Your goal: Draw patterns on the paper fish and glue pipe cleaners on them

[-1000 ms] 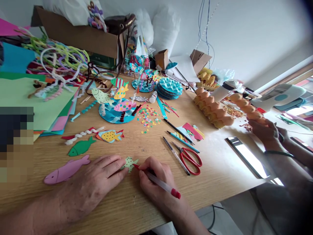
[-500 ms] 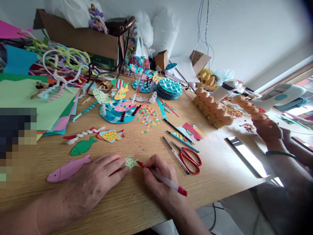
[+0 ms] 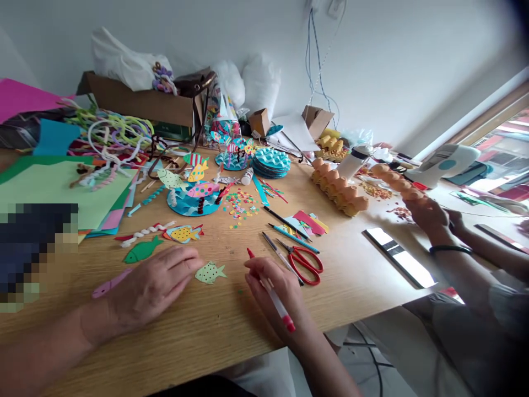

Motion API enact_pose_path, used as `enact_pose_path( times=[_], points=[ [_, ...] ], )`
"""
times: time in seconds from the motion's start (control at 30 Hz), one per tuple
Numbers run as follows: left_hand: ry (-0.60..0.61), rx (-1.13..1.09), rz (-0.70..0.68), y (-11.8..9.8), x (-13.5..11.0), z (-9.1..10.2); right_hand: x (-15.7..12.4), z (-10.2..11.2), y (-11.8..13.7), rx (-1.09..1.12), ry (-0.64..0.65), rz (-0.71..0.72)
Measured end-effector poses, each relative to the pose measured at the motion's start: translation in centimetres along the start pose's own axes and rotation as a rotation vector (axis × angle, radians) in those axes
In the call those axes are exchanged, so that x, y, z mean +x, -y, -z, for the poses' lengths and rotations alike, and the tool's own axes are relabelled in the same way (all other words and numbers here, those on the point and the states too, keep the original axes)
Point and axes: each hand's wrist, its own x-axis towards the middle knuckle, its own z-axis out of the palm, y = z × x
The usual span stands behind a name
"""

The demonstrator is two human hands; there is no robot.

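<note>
My left hand (image 3: pixel 151 286) lies flat on the wooden table (image 3: pixel 206 331), fingers stretched out, just left of a small light green paper fish with dark dots (image 3: pixel 210 272). It partly covers a pink paper fish (image 3: pixel 106 286). My right hand (image 3: pixel 276 295) is closed round a red marker pen (image 3: pixel 270 289), its tip raised off the table to the right of the dotted fish. A green paper fish (image 3: pixel 141 251) lies just beyond my left hand.
Red scissors (image 3: pixel 303 261), pencils and coloured paper scraps lie right of my hands. Paper-fish displays, coloured sheets, pipe cleaners and a cardboard box (image 3: pixel 142 105) fill the back. At the right, another person's hand (image 3: pixel 430 218) holds an orange egg carton piece (image 3: pixel 397 179).
My right hand lifted the pen tip off the dotted fish and drew back. My left hand slid left off the fish. The view tilted up.
</note>
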Motion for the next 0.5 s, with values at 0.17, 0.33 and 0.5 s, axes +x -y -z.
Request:
enact_pose_path(
  times=[0.17, 0.33, 0.5],
  points=[
    [0.066, 0.029, 0.074, 1.1, 0.6, 0.2, -1.3, 0.9, -1.5, 0.203, 0.030, -0.016],
    [0.321, -0.063, 0.183, 1.9, 1.4, 1.2, -1.3, 1.9, -1.4, 0.568, 0.097, -0.161],
    [0.360, -0.084, 0.241, 2.3, 1.7, 1.3, -0.3, 1.3, -1.7, 0.705, 0.118, -0.296]
  ],
)
